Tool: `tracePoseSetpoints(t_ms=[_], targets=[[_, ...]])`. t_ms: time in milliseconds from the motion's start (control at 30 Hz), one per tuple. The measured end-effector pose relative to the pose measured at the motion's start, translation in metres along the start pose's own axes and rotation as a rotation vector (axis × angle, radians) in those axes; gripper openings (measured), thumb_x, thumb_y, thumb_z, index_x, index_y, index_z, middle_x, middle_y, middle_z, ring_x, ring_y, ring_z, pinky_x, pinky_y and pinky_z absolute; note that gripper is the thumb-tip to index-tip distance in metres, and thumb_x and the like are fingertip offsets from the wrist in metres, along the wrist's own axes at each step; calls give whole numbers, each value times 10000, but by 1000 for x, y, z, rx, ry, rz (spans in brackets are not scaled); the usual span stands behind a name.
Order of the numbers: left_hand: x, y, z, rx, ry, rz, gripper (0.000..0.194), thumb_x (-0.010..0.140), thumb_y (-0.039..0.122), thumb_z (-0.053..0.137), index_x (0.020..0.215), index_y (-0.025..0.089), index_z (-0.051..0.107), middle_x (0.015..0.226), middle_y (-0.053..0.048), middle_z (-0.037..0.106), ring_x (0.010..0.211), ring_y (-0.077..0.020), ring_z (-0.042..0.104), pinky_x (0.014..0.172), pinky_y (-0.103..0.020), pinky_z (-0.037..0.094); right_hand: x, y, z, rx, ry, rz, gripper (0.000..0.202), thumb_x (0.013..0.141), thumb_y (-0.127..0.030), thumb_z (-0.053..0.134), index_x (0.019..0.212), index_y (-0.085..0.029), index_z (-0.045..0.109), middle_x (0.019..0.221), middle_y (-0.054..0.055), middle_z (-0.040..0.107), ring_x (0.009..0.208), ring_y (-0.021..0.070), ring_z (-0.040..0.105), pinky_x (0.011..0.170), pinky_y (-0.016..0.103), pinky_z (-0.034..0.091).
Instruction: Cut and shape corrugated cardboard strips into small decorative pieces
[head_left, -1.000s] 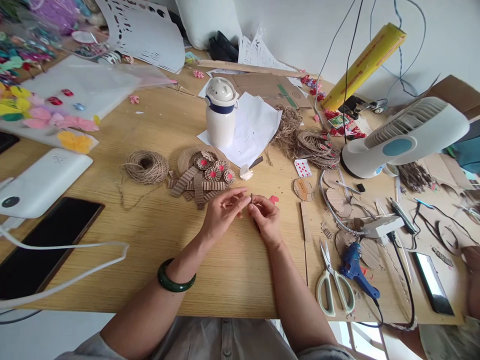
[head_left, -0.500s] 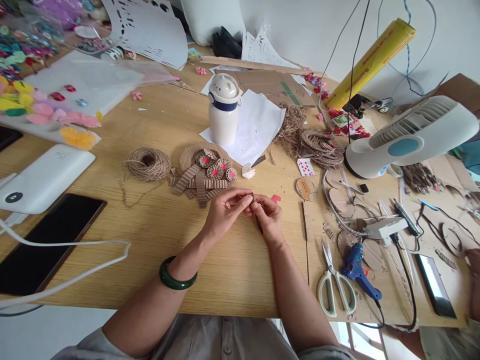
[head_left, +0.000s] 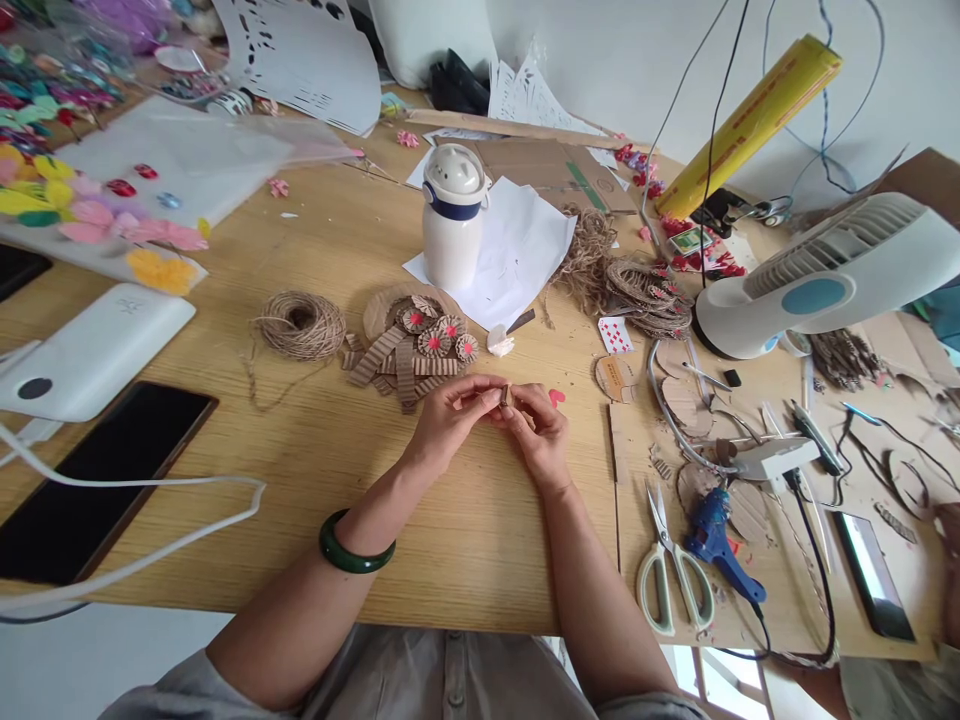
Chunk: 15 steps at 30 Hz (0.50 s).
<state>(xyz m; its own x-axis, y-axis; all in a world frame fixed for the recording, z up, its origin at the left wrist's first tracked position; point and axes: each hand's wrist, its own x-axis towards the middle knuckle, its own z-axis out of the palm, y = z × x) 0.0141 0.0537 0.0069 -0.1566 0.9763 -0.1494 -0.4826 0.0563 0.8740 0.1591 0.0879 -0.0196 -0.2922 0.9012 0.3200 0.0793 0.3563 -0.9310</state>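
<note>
Over the near middle of the table, my left hand (head_left: pixel 450 420) and my right hand (head_left: pixel 536 430) meet fingertip to fingertip. Both pinch a small brown corrugated cardboard strip (head_left: pixel 505 397), mostly covered by the fingers. Just beyond my left hand lies a pile of corrugated cardboard strips (head_left: pixel 405 370) with several rolled cardboard flowers (head_left: pixel 433 343) that have red centres. A round cardboard disc (head_left: pixel 379 310) lies under the pile. A small red paper piece (head_left: pixel 556 397) is to the right of my right fingers.
Scissors (head_left: pixel 664 560) and a blue glue gun (head_left: pixel 716 540) lie at right, near a white fan (head_left: pixel 817 280). A twine coil (head_left: pixel 302 328), phone (head_left: pixel 97 480) and white cable are at left. A white bottle (head_left: pixel 453 240) stands behind the pile. Another person's arm (head_left: pixel 949 560) shows far right.
My right fingers have shifted around the cardboard strip, and its end now shows between the fingertips. The strip's part below my right fingers no longer shows. The view has moved slightly.
</note>
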Motion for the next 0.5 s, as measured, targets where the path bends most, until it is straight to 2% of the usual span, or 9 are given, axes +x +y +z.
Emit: tracePoseSetpoints(t_ms=[100, 233, 500], targets=[[-1, 1, 1, -35, 18, -25, 225, 756, 350, 784, 896, 175, 763, 812, -16, 729, 658, -123, 675, 665, -256, 597, 0, -1, -1, 1, -11, -7, 228, 884, -339, 677, 1102, -289, 723, 946, 34, 676, 929, 209, 586, 828, 369, 484], [-2, 2, 2, 62, 12, 20, 235, 747, 356, 790, 866, 160, 743, 813, -21, 733, 667, -140, 690, 686, -276, 599, 0, -3, -2, -79, 16, -46, 253, 896, -316, 663, 1144, -296, 709, 1010, 38, 682, 980, 216, 587, 898, 399, 464], [0, 6, -5, 231, -12, 16, 264, 733, 401, 787, 820, 155, 746, 785, -48, 756, 711, -189, 715, 725, -314, 602, 5, -11, -10, -372, 13, -184, 285, 900, -292, 641, 1176, -268, 711, 962, 58, 684, 937, 233, 579, 872, 424, 466]])
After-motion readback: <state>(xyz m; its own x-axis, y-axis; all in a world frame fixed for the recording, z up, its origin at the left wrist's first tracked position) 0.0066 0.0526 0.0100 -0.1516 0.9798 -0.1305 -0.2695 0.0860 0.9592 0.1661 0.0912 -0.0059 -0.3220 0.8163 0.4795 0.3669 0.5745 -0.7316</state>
